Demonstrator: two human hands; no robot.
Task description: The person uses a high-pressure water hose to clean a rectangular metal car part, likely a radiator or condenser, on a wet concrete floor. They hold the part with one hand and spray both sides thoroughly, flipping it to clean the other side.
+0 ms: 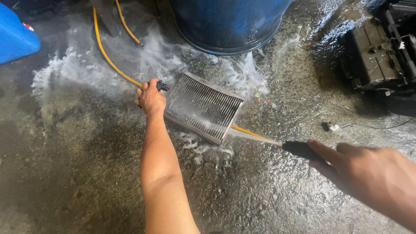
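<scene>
A finned metal radiator core [203,107] stands tilted on the wet concrete floor, covered in foam and spray. My left hand [150,98] grips its left end, by a small black fitting [163,86]. My right hand [368,173] holds a black spray nozzle [301,150] at the lower right. A jet of water runs from the nozzle tip to the core's fins.
A yellow hose [104,52] snakes across the floor behind the core. A blue drum [227,21] stands at the top centre, a blue container [15,37] at the top left. A black plastic housing [381,52] lies at the right. Soapy water spreads over the floor.
</scene>
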